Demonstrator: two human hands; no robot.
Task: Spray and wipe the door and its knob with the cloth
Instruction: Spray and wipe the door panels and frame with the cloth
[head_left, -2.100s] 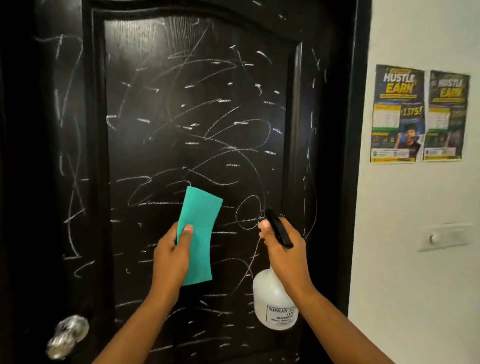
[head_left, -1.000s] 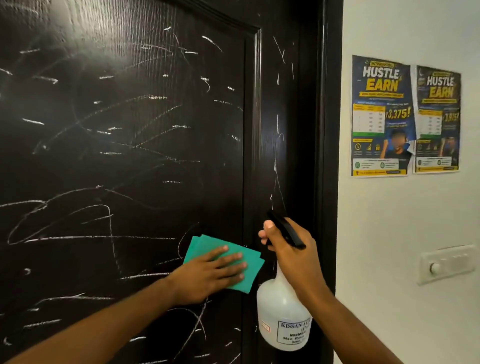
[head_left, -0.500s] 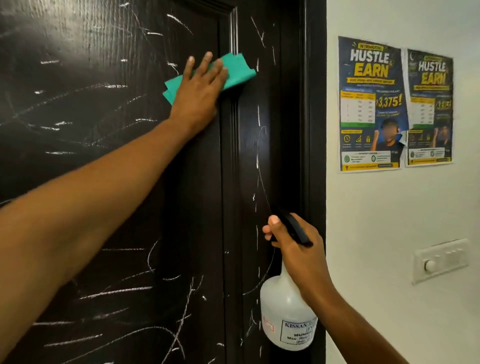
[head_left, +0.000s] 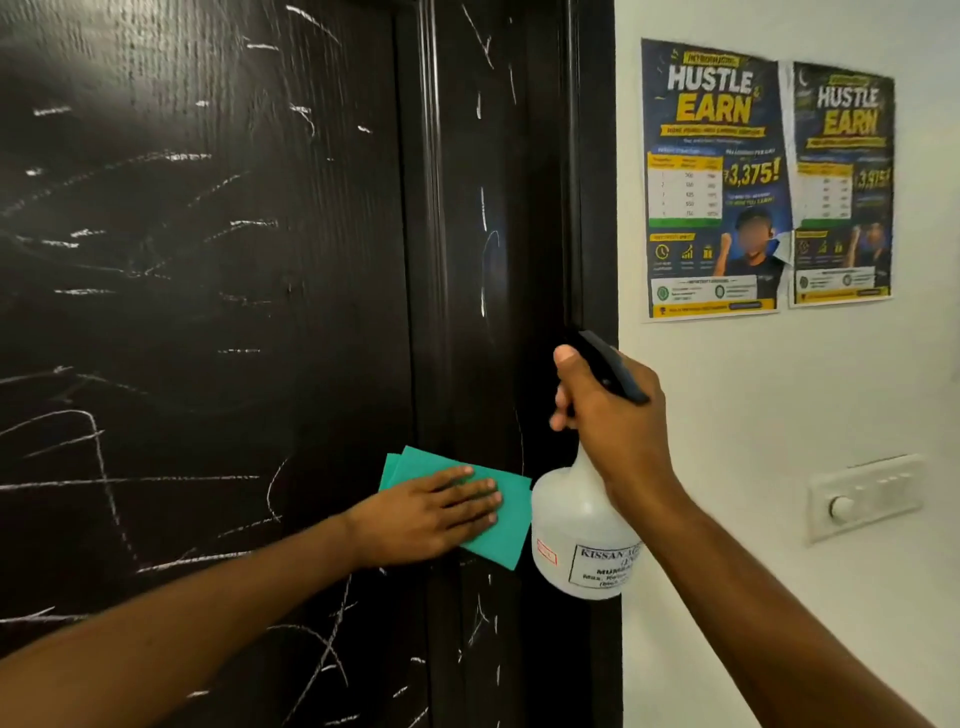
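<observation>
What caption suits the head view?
Left hand presses green cloth on chalk-marked door; right hand holds spray bottle.

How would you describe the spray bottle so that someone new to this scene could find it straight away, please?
Start at the dark door scrawled with white marks and follow it to its right edge, by the white wall. There the right hand holds the spray bottle by its neck. It alone is translucent white with a black trigger head, unlike the flat green cloth beside it.

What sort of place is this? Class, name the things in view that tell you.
Probably an indoor room or hallway in a home or hostel. A dark wooden door with chalk-like scribbles is set in a white wall, which carries two posters and a switch plate.
</observation>
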